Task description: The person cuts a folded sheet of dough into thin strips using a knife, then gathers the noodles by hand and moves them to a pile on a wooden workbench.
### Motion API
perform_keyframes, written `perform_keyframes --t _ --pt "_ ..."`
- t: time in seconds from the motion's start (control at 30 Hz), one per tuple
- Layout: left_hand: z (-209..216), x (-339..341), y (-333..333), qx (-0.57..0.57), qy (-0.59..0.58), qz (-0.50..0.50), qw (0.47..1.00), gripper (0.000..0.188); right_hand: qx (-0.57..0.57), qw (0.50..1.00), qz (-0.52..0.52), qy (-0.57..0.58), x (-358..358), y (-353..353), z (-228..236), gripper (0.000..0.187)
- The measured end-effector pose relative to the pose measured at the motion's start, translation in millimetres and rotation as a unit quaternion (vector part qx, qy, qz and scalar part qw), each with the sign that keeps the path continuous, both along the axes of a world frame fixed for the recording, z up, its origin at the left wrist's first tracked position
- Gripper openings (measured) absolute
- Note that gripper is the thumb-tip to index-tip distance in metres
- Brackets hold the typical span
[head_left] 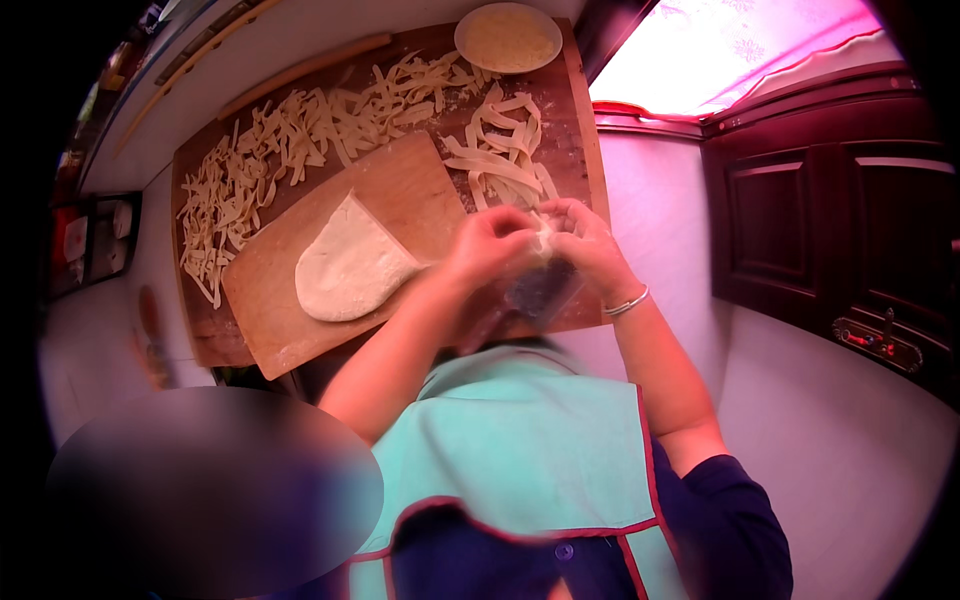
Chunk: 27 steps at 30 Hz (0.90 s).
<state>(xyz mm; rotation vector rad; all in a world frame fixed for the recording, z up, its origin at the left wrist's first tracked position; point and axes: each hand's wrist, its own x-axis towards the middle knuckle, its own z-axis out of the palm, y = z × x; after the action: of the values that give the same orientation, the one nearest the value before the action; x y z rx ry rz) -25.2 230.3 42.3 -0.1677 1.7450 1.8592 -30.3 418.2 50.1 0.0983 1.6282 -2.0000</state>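
Observation:
My left hand (488, 245) and my right hand (592, 250) meet over the right part of a large wooden board (215, 335). Their fingers are pinched around a small pale strip of dough (543, 238), partly hidden by the fingertips. Just beyond them lies a loose pile of wide, flat noodles (505, 150). To the left, a folded sheet of dough (350, 262) with a pointed far end rests on a smaller cutting board (425, 175). A silvery bracelet (627, 300) circles my right wrist.
Many cut noodles (320, 120) spread along the far and left sides of the large board. A white bowl (470, 60) of pale yellow food stands at the far right corner. A rolling pin (305, 73) lies along the back edge. Dark wooden cabinet doors (770, 215) are at right.

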Motion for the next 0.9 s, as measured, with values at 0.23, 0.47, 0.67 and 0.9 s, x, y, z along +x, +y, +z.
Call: perform_keyframes --t 0.23,0.47,0.67,0.9 --pt "-9 1 -16 0.165 -0.052 0.138 0.975 0.012 0.002 1.000 0.010 0.010 3 6 -9 0.037" --pt "-1 -16 -63 0.243 -0.074 0.295 0.921 0.012 -0.154 0.984 -0.058 -0.068 2 32 -7 0.032" --pt "-3 -21 -63 0.104 0.043 0.301 0.947 0.009 -0.087 0.992 -0.076 -0.049 -5 33 0 0.030" --pt "-29 -5 -22 -0.040 -0.014 0.152 0.987 0.025 0.348 0.893 0.009 0.287 -35 -11 -41 0.018"
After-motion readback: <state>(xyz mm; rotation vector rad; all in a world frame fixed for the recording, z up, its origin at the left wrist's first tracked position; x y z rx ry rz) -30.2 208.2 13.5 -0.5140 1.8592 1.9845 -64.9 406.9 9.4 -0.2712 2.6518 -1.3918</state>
